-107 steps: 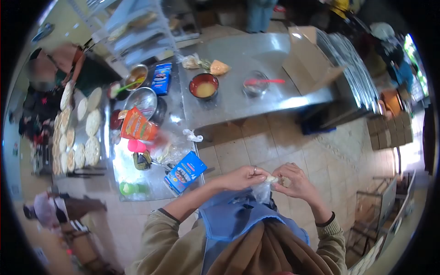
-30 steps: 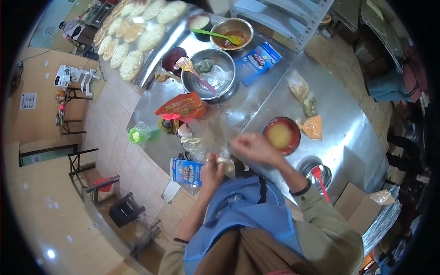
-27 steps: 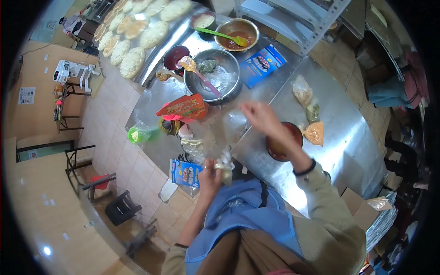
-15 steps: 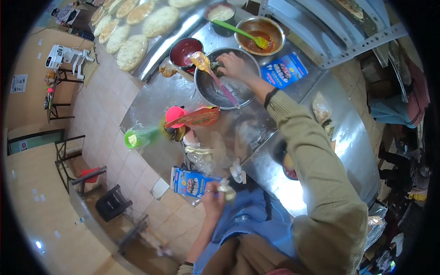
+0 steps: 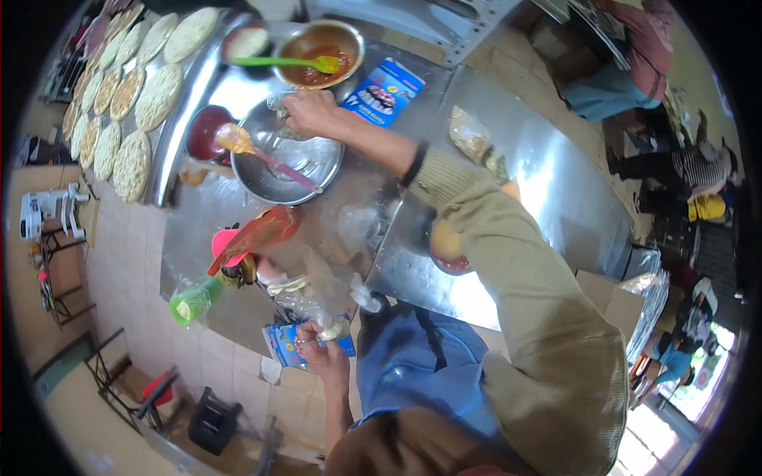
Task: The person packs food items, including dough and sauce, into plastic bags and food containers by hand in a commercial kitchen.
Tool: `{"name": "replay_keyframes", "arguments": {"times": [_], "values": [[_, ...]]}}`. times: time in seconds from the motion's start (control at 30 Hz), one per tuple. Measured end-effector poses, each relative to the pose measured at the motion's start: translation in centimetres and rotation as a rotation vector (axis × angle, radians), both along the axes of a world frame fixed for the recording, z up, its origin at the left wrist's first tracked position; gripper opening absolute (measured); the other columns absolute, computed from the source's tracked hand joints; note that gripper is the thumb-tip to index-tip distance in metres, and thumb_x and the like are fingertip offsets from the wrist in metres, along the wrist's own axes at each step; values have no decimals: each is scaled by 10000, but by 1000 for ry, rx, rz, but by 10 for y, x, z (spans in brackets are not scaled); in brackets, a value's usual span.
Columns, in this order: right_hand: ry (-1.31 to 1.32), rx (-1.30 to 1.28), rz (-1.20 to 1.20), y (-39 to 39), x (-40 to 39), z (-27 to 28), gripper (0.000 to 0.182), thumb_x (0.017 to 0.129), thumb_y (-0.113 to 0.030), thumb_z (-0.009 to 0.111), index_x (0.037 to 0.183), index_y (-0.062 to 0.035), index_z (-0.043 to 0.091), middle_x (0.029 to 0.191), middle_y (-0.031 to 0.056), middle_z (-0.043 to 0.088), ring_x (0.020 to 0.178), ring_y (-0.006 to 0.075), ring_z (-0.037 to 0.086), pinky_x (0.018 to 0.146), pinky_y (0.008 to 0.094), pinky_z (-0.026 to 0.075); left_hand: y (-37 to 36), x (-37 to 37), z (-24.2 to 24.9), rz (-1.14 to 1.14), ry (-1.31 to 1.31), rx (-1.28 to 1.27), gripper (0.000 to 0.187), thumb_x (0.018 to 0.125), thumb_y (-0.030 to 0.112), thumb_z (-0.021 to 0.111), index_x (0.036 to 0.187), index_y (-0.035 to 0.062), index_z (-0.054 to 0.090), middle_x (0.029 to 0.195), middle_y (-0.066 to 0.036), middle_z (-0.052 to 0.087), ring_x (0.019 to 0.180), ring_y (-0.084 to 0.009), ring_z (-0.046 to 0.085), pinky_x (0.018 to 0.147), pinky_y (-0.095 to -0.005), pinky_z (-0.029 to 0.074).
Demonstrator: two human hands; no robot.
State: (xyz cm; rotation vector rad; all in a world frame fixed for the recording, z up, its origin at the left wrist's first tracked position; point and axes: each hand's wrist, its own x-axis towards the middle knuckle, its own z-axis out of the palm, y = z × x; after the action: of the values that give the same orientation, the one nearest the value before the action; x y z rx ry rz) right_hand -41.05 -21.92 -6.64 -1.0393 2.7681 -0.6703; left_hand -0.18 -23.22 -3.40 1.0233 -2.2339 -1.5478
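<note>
My right hand is over the far rim of a large steel bowl, fingers closed around a small, crumpled greyish-green thing that I cannot make out. Across the bowl rests a spatula with a pink handle and an orange-smeared head. Near my body, my left hand grips a small plastic bag with something pale inside. Just beneath that hand lies a blue box. Beside the steel bowl stands a dark red bowl.
A bowl of red sauce holds a green spatula. Another blue box lies close by. Flatbreads cover the left counter. A pink cup, green cup and plastic bags stand at the near left. Other people are at the right.
My right hand has risen from inside the steel bowl to its far rim, with something in its fingers. The view has turned, shifting the table leftward. My left hand still holds the bag.
</note>
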Motion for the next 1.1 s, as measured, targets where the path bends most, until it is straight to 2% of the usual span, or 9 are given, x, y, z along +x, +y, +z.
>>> {"name": "replay_keyframes", "arguments": {"times": [0.2, 0.27, 0.4, 0.5, 0.53, 0.6, 0.7, 0.93, 1.1], "values": [[45, -214, -287, 202, 17, 91, 374, 785, -373, 637, 941, -35, 598, 845, 138, 633, 755, 256, 628, 654, 370, 481, 10, 2, 12, -135, -33, 48, 68, 819, -37, 511, 867, -2, 478, 869, -108, 554, 844, -203, 517, 787, -314, 411], [11, -190, -493, 274, 29, 108, 324, 781, -328, 641, 971, -67, 624, 857, 150, 660, 795, 305, 642, 690, 386, 498, 16, 1, 19, -165, -28, 47, 59, 823, -33, 515, 861, -2, 484, 886, -104, 562, 847, -191, 523, 790, -308, 417], [261, -10, -709, 392, 49, 31, 343, 778, -283, 658, 1026, -58, 583, 912, 182, 647, 862, 363, 617, 747, 410, 489, 27, -10, 21, -300, 27, -52, 105, 837, -43, 509, 906, 27, 475, 912, -57, 518, 853, -137, 497, 804, -271, 408], [-2, 94, -655, 444, 67, -34, 423, 773, -269, 670, 1109, -38, 556, 1028, 197, 624, 956, 358, 598, 810, 417, 474, 36, -22, 25, -273, 93, -3, 163, 835, -69, 499, 947, 41, 456, 960, -61, 507, 916, -144, 507, 866, -280, 393], [286, 196, -548, 457, 75, -58, 524, 790, -263, 660, 1263, -105, 498, 1054, 173, 625, 949, 340, 613, 807, 412, 480, 41, -29, 27, -226, 182, 82, 189, 832, -76, 505, 965, 43, 444, 980, -68, 506, 953, -152, 510, 887, -283, 388], [172, 141, -658, 395, 112, 18, 473, 819, -241, 635, 1253, -93, 520, 993, 138, 642, 915, 299, 621, 786, 371, 484, 51, -42, 34, -173, 309, 188, 240, 826, -86, 522, 997, 47, 420, 1014, -80, 499, 1010, -168, 513, 920, -293, 380], [-532, -445, -321, 305, 168, 87, 401, 850, -197, 620, 1234, -100, 555, 902, 26, 620, 750, 80, 535, 698, 237, 455, 62, -60, 42, -184, 372, 182, 275, 809, -48, 597, 1003, 50, 430, 1039, -96, 507, 1001, -177, 515, 902, -296, 389], [-770, -531, 201, 201, 239, 119, 329, 822, -170, 658, 1121, -49, 598, 815, 104, 554, 671, 171, 541, 593, 297, 439, 64, -66, 49, -365, 305, -194, 229, 749, 16, 678, 917, 47, 524, 964, -88, 575, 866, -204, 579, 760, -291, 455], [-762, -570, 207, 186, 248, 115, 209, 779, -93, 661, 983, -51, 653, 790, 97, 581, 626, 196, 574, 549, 305, 449, 47, -51, 50, -378, 120, 385, 278, 782, -20, 559, 1048, 27, 497, 1059, -71, 548, 998, -179, 545, 848, -296, 430]]}}
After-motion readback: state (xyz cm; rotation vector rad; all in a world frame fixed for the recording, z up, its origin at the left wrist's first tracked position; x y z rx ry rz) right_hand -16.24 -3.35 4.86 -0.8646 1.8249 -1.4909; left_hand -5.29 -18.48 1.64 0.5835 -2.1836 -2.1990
